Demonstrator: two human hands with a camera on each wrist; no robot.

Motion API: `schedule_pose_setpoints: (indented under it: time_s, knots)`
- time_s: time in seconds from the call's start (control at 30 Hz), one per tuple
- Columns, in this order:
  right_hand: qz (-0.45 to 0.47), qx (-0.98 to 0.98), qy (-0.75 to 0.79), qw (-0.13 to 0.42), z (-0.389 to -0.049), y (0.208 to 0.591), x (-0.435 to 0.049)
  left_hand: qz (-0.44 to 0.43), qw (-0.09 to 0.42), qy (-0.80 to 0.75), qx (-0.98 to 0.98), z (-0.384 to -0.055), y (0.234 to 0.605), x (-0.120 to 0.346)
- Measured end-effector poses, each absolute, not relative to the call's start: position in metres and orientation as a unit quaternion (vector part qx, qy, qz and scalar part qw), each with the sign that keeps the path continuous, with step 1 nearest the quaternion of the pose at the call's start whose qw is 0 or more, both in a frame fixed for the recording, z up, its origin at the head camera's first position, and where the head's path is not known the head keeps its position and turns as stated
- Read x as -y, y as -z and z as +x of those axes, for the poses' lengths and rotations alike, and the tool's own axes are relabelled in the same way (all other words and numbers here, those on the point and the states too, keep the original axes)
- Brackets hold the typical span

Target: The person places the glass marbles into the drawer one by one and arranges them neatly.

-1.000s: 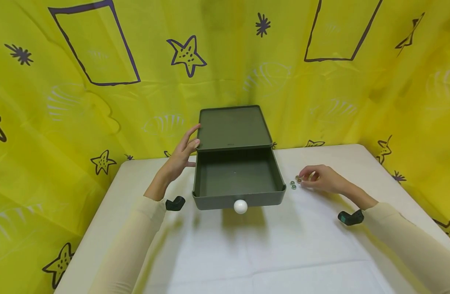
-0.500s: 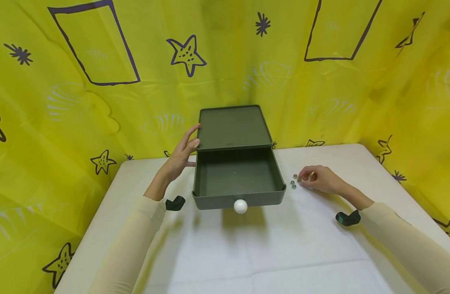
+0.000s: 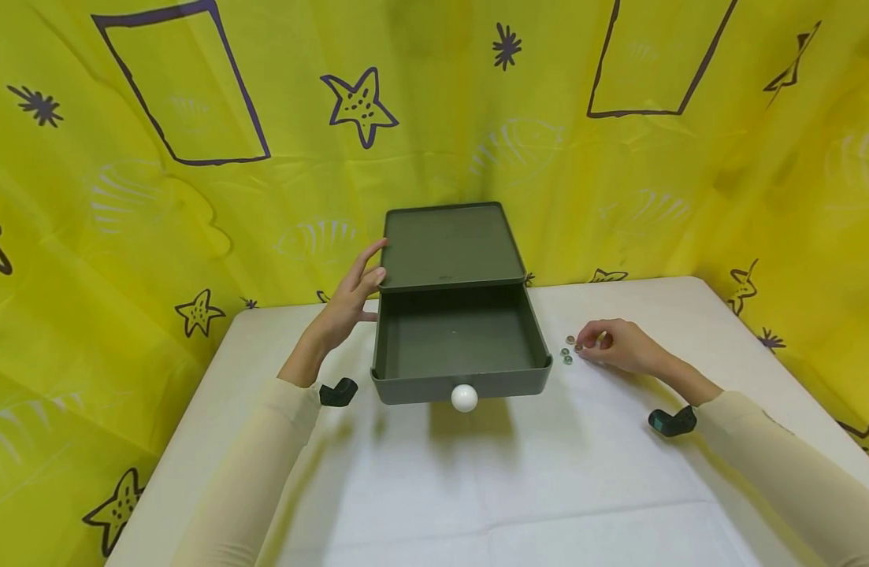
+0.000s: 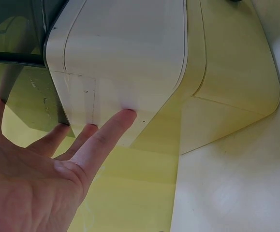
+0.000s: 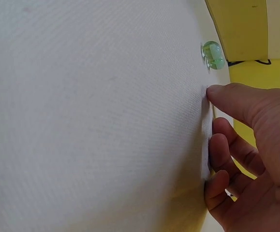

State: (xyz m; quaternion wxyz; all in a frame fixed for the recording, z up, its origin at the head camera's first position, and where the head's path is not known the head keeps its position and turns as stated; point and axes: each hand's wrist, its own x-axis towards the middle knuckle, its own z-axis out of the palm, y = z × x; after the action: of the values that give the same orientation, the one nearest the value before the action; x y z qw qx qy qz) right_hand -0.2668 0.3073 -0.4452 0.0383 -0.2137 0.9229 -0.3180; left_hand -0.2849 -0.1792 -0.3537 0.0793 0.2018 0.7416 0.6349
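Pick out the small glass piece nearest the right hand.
The brownish piece right at the fingertips of the right hand; the other brownish piece and both green pieces lie farther left in the head view.

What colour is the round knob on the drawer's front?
White, plain all over where visible; the knob shows best in the head view.
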Motion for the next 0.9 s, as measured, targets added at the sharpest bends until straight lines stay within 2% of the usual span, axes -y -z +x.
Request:
schedule_pose_setpoints:
  time_s: [0.53, 0.9]
  knots:
    - [-0.234, -0.922, 0.306, 0.042, -0.269, 0.438, -0.311, 0.201, 0.076, -0.632, -0.744, -0.283, 0.353, 0.178]
    - [-0.274, -0.913, 0.301, 0.035, -0.269, 0.410, -0.316, 0.200, 0.078, -0.631, -0.745, -0.284, 0.355, 0.179]
